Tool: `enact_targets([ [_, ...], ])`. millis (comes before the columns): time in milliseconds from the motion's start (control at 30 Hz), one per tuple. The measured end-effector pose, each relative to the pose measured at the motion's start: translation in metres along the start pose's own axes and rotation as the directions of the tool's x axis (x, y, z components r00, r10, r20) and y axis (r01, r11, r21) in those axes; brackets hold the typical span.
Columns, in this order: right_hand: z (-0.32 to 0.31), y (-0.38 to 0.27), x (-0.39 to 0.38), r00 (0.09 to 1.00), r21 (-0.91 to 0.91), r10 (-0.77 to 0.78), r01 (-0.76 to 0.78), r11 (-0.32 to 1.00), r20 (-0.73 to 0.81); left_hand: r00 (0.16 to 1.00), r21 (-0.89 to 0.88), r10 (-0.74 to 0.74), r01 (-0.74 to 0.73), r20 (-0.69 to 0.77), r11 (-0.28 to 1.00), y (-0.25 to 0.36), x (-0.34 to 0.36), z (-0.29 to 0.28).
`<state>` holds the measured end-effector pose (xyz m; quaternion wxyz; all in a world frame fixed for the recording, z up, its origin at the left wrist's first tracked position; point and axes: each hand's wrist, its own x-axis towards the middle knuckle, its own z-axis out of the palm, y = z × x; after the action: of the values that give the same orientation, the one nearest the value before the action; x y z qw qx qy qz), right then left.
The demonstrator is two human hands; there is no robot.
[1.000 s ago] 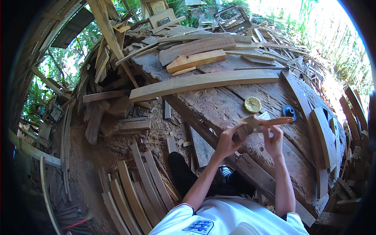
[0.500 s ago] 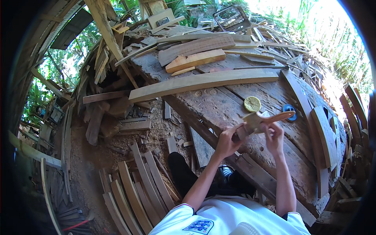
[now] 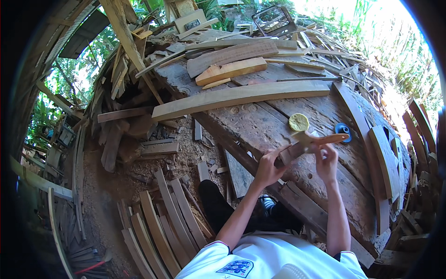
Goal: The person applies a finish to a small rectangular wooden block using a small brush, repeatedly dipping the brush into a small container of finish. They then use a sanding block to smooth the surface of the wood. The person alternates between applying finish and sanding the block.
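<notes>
Over the near part of a worn wooden workbench (image 3: 241,123), I hold what looks like a paintbrush (image 3: 330,139), its orange-brown handle pointing right. My left hand (image 3: 270,166) is closed around the flat, dark brown end, which looks like bristles. Closed fingers of my right hand (image 3: 327,162) pinch near where the handle meets the blurred middle part; their exact contact is hard to see. Just beyond the brush lies a round yellow, rough-topped object (image 3: 298,122). A blue round object (image 3: 343,132) with a dark centre sits beside the handle's tip.
One long curved plank (image 3: 241,100) crosses the bench, with shorter boards (image 3: 232,58) behind it. More planks (image 3: 388,160) line the right side. Curved wooden pieces (image 3: 153,232) stand at lower left on a floor (image 3: 107,200) strewn with shavings. A black crate (image 3: 275,22) is far back.
The paintbrush has turned and shifted slightly in my hands, its handle tip a little lower and further left. More of its flat brown end shows beside my left fingers.
</notes>
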<state>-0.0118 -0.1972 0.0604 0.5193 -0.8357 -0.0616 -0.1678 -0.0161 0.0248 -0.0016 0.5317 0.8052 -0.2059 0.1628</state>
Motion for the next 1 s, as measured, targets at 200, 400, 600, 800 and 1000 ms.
enact_targets([
  [200,-0.001,0.02,0.003,0.943,-0.258,-0.312,0.274,0.926,-0.117,0.996,0.031,0.079,-0.078,-0.035,0.996,0.001,0.002,0.004],
  [400,0.005,-0.007,-0.012,0.961,0.012,-0.219,0.221,0.975,0.166,0.997,-0.021,-0.081,0.081,0.021,0.996,-0.006,-0.004,0.004],
  [600,-0.004,0.016,-0.001,0.992,-0.165,0.037,-0.057,0.985,-0.122,0.988,0.04,0.135,-0.132,-0.075,0.99,0.0,0.006,0.005],
  [800,0.01,0.0,-0.014,0.971,0.052,-0.171,0.164,0.985,0.17,0.984,-0.027,-0.147,0.15,0.098,0.988,-0.008,-0.004,0.002],
  [1000,-0.008,0.057,0.003,0.99,0.005,0.09,-0.09,0.996,-0.105,0.991,0.048,0.118,-0.115,-0.068,0.992,-0.002,0.003,0.005],
])
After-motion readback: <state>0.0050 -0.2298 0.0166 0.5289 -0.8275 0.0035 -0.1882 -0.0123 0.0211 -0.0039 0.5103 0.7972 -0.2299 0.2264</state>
